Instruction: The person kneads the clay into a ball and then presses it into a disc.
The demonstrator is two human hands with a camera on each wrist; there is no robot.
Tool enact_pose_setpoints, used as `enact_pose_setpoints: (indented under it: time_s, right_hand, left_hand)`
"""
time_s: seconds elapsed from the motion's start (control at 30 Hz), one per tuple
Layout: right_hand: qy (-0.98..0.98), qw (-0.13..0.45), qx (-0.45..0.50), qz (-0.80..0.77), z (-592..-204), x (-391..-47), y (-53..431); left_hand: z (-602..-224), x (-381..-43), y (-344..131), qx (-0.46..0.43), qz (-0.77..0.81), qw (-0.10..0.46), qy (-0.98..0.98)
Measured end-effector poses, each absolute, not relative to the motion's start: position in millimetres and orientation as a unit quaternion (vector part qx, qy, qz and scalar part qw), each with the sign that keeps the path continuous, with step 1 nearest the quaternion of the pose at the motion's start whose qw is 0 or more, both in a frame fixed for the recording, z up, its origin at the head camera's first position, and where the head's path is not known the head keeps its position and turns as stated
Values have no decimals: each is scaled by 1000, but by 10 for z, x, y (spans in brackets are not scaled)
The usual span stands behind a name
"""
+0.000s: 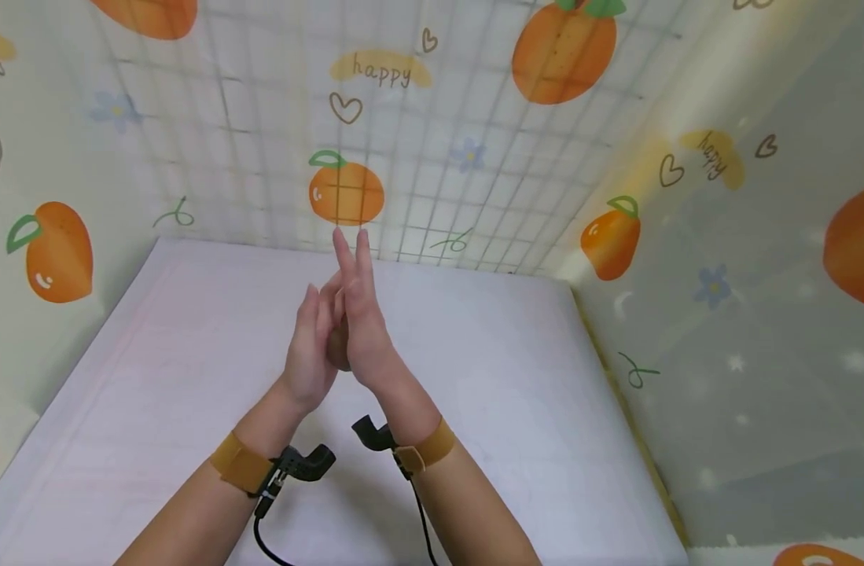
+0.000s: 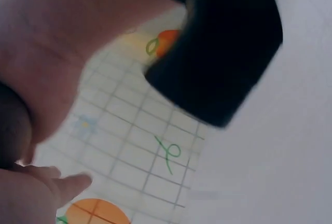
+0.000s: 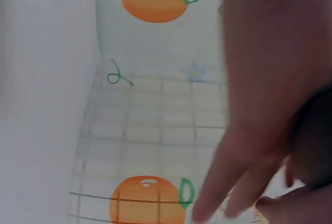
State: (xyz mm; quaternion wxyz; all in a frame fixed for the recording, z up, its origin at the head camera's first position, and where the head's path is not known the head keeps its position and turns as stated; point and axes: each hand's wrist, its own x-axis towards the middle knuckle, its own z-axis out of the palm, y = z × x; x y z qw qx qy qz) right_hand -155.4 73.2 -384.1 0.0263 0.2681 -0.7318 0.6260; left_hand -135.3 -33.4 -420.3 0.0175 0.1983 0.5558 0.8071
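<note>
A dark brown, rounded lump sits between the two palms, mostly covered by them. My left hand presses on it from the left, thumb pointing up. From the right, my right hand lies flat against it, with fingers stretched toward the back wall. The fingers of both hands come together above the lump. At the left edge of the left wrist view, the dark lump shows a smooth, curved side. The right wrist view has the same lump at its right edge, near blurred fingers.
Beneath the hands is a white tabletop. Around it hangs a pale curtain printed with oranges, over a wire grid at the back. Each wrist wears a tan strap with a small black camera, and black cables run down from them.
</note>
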Motion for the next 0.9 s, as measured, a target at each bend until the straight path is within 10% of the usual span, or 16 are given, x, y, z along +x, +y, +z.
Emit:
enact_pose_setpoints:
  time_s: [0.9]
  right_hand:
    - [-715, 38, 332, 614, -3840, -1385, 817]
  left_hand:
    - [-4207, -1482, -282, 217, 805, -22, 551]
